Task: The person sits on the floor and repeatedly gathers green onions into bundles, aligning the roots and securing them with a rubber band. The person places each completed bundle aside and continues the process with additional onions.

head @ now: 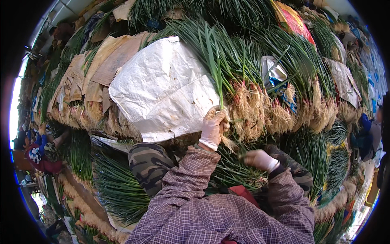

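Note:
My left hand [215, 125], in a thin pale glove, grips a spring onion [220, 88] near its base. Its long green leaves point away from me, and pale roots hang below my fingers. To the right of that hand lie rooted spring onions [248, 109] with reddish bases and tangled straw-coloured roots. A crumpled white plastic sheet [164, 88] covers part of the pile on the left. My right hand [259, 159], also gloved, is motion-blurred above loose green leaves [234, 174] between my knees; its fingers and anything in them cannot be made out.
Brown sacking [106, 67] covers more bundles at the left. A red and yellow bag [294, 23] lies at the far right of the pile. Green leaves [117, 180] fan out beside my left knee [149, 164]. Another person [42, 154] sits at the left edge.

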{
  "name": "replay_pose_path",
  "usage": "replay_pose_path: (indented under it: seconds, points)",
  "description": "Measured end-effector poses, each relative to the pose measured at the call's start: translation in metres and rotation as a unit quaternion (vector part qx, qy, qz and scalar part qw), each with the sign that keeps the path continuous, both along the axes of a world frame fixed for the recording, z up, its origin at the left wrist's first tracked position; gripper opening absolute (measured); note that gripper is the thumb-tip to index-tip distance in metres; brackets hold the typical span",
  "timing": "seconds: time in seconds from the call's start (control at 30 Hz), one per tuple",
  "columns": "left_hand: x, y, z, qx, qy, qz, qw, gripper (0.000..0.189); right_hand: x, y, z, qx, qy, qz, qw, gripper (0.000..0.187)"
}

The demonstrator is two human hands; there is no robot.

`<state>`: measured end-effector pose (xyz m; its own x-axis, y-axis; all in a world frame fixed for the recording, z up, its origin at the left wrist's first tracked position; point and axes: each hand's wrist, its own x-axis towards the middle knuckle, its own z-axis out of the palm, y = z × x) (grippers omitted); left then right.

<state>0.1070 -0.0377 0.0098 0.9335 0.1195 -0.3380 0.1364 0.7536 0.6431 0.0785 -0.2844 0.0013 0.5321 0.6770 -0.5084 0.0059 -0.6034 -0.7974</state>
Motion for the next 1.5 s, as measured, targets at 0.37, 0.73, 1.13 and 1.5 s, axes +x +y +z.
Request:
replay_pose_path:
  seconds: [0.37,0.73,1.13,1.5]
  points:
    - [0.009,0.001,-0.023,-0.056,0.022,-0.085,0.995,0.016,0.207,0.109,0.009,-0.238,-0.329,-0.243,0.881,0.042]
    - [0.012,-0.003,-0.039,-0.175,-0.018,-0.092,0.98,0.016,-0.016,-0.378,0.002,-0.517,-0.361,0.132,0.765,0.023]
    - [0.03,-0.023,-0.022,-0.202,0.0,-0.106,0.974,0.02,0.177,-0.07,-0.008,0.05,-0.272,-0.332,0.902,0.034]
    - [0.055,-0.045,0.0,-0.068,0.0,-0.129,0.989,0.026,0.149,-0.004,0.023,-0.048,-0.523,-0.381,0.761,0.019]
